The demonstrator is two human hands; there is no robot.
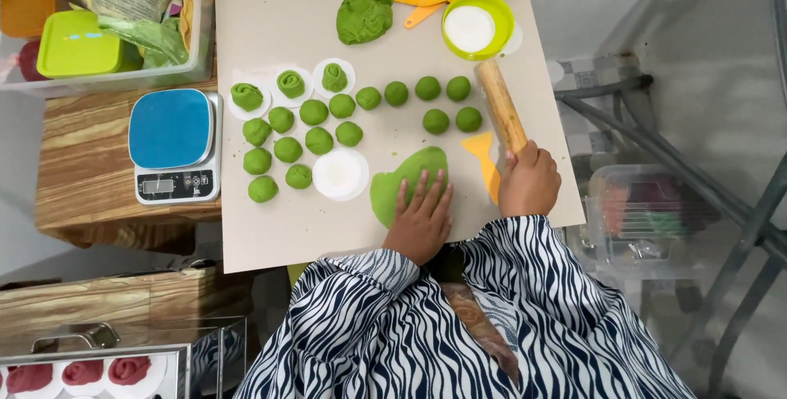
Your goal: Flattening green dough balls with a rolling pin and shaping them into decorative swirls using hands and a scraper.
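Left first: kitchen scale (174,146) sits on the desk (90,194) edge, then rows of green dough balls (288,150) on the beige mat (270,5). Left hand (422,218), fingers spread, presses flat on the green dough sheet (402,182) at the mat's near edge; dough may stick or tear. Right hand (529,182) is wrapped around the wooden rolling pin (501,114), which lies over the yellow scraper (485,157) and could knock it or nearby balls.

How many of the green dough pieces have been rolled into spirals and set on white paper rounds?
3, side by side in a row at the board's upper left, above the plain balls: left spiral, middle spiral, right spiral. None looks hidden.
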